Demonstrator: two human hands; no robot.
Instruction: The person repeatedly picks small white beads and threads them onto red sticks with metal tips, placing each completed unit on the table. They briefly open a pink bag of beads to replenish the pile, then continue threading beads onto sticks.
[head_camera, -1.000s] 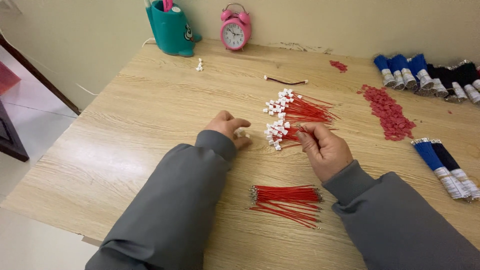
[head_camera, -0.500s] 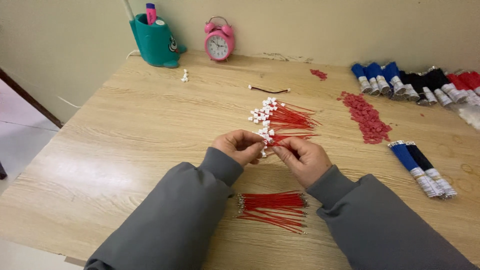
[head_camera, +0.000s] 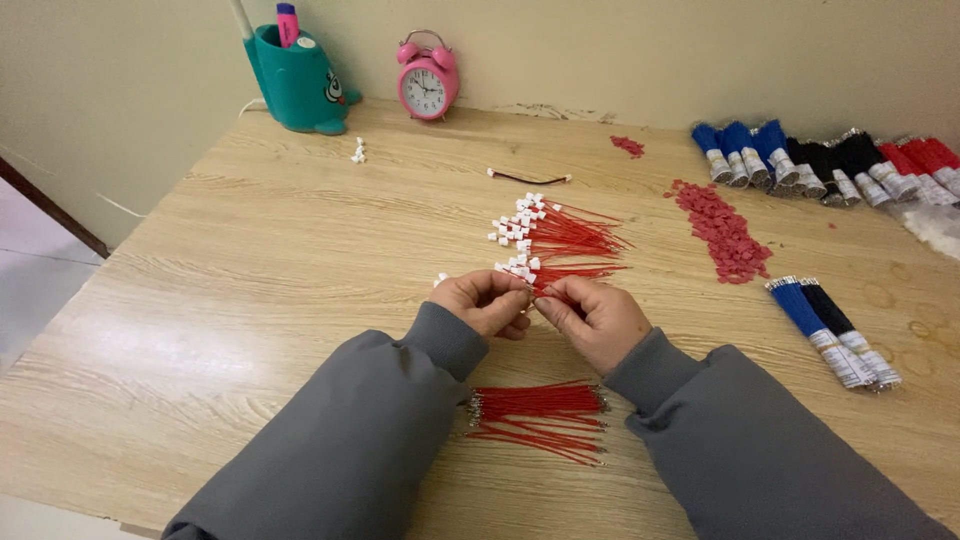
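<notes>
My left hand (head_camera: 487, 301) and my right hand (head_camera: 592, 315) meet fingertip to fingertip at the table's middle. The left pinches a small white plug, and the right pinches a thin red wire against it. Just beyond the fingers lies a fan of red wires with white plugs (head_camera: 553, 237). A bundle of bare red wires (head_camera: 540, 411) lies between my grey sleeves, close to the front edge. One loose white plug (head_camera: 440, 279) rests left of my left hand.
A heap of small red pieces (head_camera: 720, 228) lies to the right. Blue and black wire bundles (head_camera: 833, 330) sit at right; more bundles (head_camera: 820, 160) line the back right. A teal pen holder (head_camera: 297, 82), pink alarm clock (head_camera: 428, 83), dark short wire (head_camera: 529, 179) and white plugs (head_camera: 357, 153) are at the back.
My left hand came off the table and joined the right one. Both hands now pinch together over the wire and plug. The camera view shifted slightly left.
</notes>
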